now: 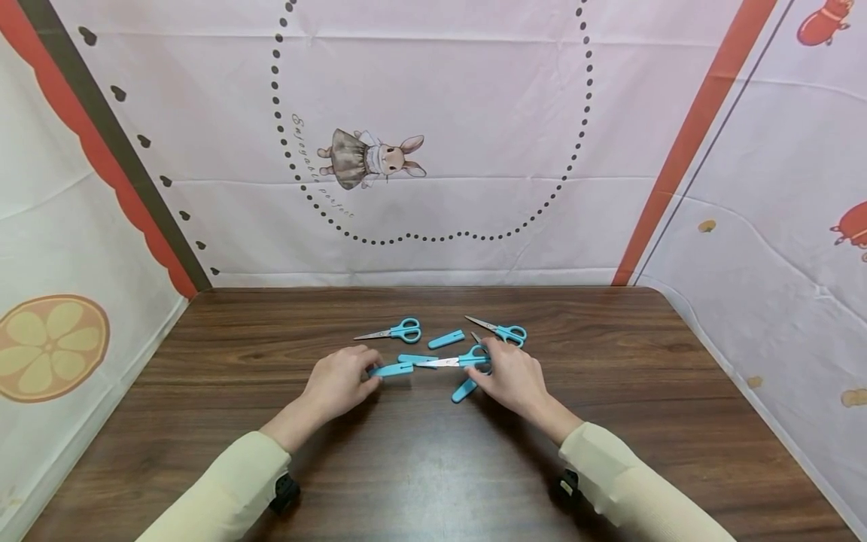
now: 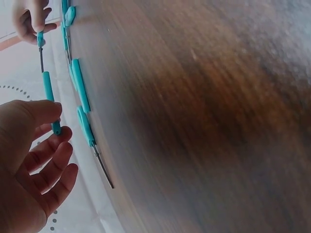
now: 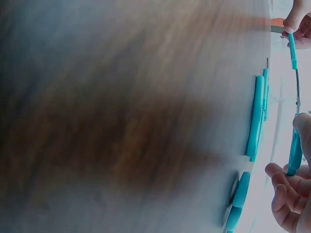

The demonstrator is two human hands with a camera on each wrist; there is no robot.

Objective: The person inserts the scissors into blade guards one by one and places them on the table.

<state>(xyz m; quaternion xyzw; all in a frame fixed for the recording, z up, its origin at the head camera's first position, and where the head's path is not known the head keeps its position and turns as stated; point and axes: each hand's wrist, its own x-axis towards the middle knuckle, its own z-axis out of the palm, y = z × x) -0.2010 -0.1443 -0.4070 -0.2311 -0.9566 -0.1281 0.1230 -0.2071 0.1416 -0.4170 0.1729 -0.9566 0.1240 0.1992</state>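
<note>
In the head view my left hand pinches a light-blue scissors sheath between thumb and fingers. My right hand grips a pair of scissors by its blue handles. The blades are closed and point left, with their tip right at the sheath's mouth. In the left wrist view the sheath and the blades line up, raised off the table. The right wrist view shows the thumb and fingers of my right hand around the scissors handle.
On the wooden table lie two more scissors, one back left and one back right. A loose sheath lies between them, another behind the held one. A blue piece and a blade tip show beside my right hand.
</note>
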